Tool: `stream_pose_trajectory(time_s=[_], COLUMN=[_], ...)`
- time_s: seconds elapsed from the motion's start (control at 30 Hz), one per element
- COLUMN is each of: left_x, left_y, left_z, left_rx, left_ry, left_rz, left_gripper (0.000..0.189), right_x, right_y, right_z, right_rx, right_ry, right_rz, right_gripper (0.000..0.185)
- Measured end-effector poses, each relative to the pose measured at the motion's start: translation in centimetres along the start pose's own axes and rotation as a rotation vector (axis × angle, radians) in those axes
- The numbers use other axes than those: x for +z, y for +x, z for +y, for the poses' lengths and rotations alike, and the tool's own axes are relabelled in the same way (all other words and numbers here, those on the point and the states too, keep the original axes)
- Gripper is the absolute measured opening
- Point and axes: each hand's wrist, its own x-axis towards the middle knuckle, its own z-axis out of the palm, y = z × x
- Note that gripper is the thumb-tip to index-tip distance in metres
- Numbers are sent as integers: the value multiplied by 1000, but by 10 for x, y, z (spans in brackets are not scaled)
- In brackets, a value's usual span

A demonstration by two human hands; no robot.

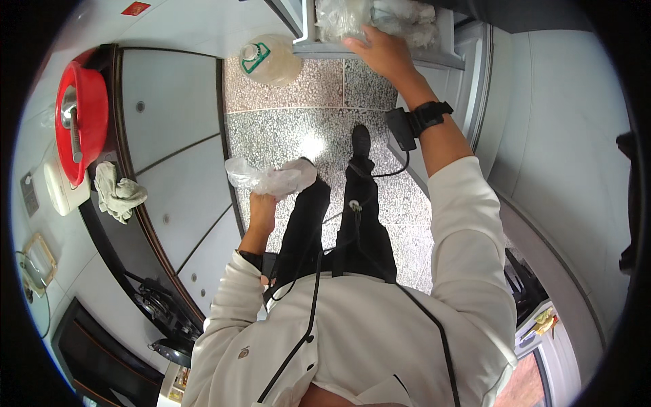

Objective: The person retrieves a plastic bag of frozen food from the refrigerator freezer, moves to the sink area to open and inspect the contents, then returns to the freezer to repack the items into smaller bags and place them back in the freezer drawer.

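Observation:
Crumpled clear plastic bags [269, 178] are bunched in my left hand [263, 208], held over the floor beside my left leg. My right hand [384, 53] reaches to the front of a pulled-out freezer drawer [330, 49]. Its thumb and a finger are spread against a clear plastic bag [343, 20] in the drawer. Whether they grip that bag is unclear, since the other fingers are partly hidden. More plastic-wrapped packages [407, 23] lie to the right in the same drawer; their contents cannot be made out.
A large plastic jug [274, 61] with a green handle stands on the speckled floor left of the drawer. Along the left counter are a red basin [96, 117] holding a metal ladle [75, 127], a cloth [117, 191] and a gas stove [160, 305]. The refrigerator door [549, 102] is on the right.

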Motion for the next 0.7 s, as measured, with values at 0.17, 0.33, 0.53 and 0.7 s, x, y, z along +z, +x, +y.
stream_pose_trajectory(time_s=[0.17,0.33,0.53,0.7], left_x=[-20,-11,20,42], left_y=[-12,-21,-15,5], left_z=[6,29,52,58], left_rx=[16,31,-15,52], left_ry=[-56,-96,-225,-217], left_rz=[98,205,272,135], left_gripper=[46,47,44,53], right_x=[-40,-37,3,3], right_y=[42,72,91,93], right_z=[83,168,173,167], right_rx=[155,368,710,728], right_ry=[234,-49,122,294], right_rz=[-76,-205,-197,-187], right_gripper=[53,56,64,60])
